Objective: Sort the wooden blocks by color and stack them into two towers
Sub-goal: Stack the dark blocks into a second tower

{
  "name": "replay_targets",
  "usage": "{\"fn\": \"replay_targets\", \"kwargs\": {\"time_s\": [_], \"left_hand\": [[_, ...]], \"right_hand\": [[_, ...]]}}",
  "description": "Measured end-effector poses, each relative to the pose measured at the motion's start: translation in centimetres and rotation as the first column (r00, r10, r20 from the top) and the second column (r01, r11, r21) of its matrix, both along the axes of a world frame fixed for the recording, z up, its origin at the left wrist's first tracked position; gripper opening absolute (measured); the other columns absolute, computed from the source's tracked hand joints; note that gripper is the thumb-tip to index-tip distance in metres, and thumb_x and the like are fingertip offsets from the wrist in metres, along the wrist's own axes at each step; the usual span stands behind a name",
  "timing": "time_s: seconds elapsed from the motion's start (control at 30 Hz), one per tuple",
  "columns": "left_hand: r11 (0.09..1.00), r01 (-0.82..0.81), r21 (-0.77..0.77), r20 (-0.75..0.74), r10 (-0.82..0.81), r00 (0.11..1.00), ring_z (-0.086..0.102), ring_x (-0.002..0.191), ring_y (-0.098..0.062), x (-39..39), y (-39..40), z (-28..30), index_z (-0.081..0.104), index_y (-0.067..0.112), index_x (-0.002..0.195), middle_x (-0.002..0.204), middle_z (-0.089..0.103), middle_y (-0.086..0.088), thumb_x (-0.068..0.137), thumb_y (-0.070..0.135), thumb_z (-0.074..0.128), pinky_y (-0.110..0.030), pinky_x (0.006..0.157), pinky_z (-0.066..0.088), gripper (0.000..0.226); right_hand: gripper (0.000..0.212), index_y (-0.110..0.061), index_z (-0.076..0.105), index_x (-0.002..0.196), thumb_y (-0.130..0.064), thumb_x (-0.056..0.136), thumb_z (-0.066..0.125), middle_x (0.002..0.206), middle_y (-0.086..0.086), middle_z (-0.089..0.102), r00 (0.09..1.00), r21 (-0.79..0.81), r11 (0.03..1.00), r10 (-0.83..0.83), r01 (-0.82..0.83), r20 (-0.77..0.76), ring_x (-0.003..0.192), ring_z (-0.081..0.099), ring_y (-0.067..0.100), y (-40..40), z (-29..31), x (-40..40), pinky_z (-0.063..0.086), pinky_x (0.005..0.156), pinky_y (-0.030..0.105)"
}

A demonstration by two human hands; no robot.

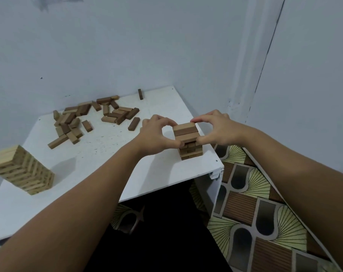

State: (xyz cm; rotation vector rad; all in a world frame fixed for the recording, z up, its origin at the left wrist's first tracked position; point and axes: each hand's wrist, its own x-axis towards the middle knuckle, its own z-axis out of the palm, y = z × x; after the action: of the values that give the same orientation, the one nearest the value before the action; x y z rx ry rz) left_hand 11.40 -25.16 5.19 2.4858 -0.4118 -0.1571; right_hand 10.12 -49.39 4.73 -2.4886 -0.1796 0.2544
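A short tower of dark brown blocks [188, 141] stands near the right edge of the white table [111, 169]. My left hand [156, 135] and my right hand [215, 130] grip its top layers from either side, thumbs low and forefingers at the top edge. A taller tower of light wooden blocks [23, 171] stands at the table's left front. A loose pile of brown blocks [88, 118] lies scattered at the back of the table.
One dark block [140, 94] lies alone near the back wall. The table sits in a corner between two pale walls. To the right lies a patterned floor [255, 213]. The table's right edge is close to the brown tower.
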Motion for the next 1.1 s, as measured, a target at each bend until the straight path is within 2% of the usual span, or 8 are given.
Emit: {"fn": "replay_targets", "kwargs": {"time_s": [0.2, 0.43, 0.67, 0.83, 1.1], "left_hand": [[1.000, 0.001, -0.012, -0.018, -0.001, 1.000, 0.028, 0.128, -0.017, 0.3, -0.1, -0.9, 0.063, 0.042, 0.125, 0.134, 0.044, 0.008, 0.074, 0.049, 0.087, -0.042, 0.110, 0.031, 0.056], [1.000, 0.008, -0.009, 0.000, -0.008, 1.000, 0.027, 0.126, -0.015, 0.4, -0.5, -0.6, 0.063, 0.042, 0.127, 0.134, 0.045, 0.010, 0.076, 0.047, 0.088, -0.037, 0.106, 0.030, 0.057], [0.997, 0.012, -0.071, -0.113, -0.020, 0.993, 0.032, 0.130, -0.020, 0.4, -0.3, -1.2, 0.059, 0.046, 0.129, 0.131, 0.048, 0.007, 0.070, 0.051, 0.090, -0.047, 0.112, 0.035, 0.067], [0.991, -0.012, -0.130, -0.179, -0.012, 0.984, 0.035, 0.134, -0.019, 0.2, 0.0, -1.6, 0.058, 0.049, 0.129, 0.130, 0.051, 0.013, 0.058, 0.058, 0.090, -0.052, 0.114, 0.035, 0.078], [0.976, -0.043, -0.212, -0.247, -0.011, 0.969, 0.042, 0.132, -0.020, 0.5, 0.1, -1.9, 0.059, 0.049, 0.131, 0.133, 0.053, 0.011, 0.053, 0.055, 0.095, -0.050, 0.113, 0.040, 0.085]], "right_hand": [[0.071, -0.050, 0.044, 0.147, -0.039, 0.084, 0.076, 0.152, -0.003, 0.033, 1.000, 0.018, 1.000, 0.012, -0.011, -0.024, 0.143, 0.022, 0.025, -0.2, -0.5, 0.2, 0.031, 0.111, 0.051], [0.071, -0.050, 0.045, 0.146, -0.040, 0.084, 0.077, 0.148, -0.004, 0.035, 1.000, 0.046, 0.999, 0.017, -0.016, -0.015, 0.142, 0.024, 0.024, -0.7, -0.7, 0.4, 0.033, 0.110, 0.050], [0.069, -0.053, 0.045, 0.142, -0.041, 0.083, 0.077, 0.141, -0.005, 0.040, 0.997, 0.135, 0.991, 0.020, -0.009, -0.079, 0.139, 0.033, 0.024, -1.2, -1.6, 0.4, 0.037, 0.113, 0.055], [0.069, -0.055, 0.045, 0.139, -0.044, 0.080, 0.079, 0.141, -0.006, 0.042, 0.996, 0.160, 0.987, 0.035, -0.021, -0.085, 0.138, 0.035, 0.024, -1.2, -1.8, 0.7, 0.039, 0.112, 0.057], [0.070, -0.053, 0.045, 0.139, -0.045, 0.079, 0.080, 0.142, -0.005, 0.042, 0.994, 0.124, 0.991, 0.067, -0.055, -0.090, 0.136, 0.037, 0.023, -1.5, -1.4, 1.2, 0.040, 0.111, 0.055]]}}
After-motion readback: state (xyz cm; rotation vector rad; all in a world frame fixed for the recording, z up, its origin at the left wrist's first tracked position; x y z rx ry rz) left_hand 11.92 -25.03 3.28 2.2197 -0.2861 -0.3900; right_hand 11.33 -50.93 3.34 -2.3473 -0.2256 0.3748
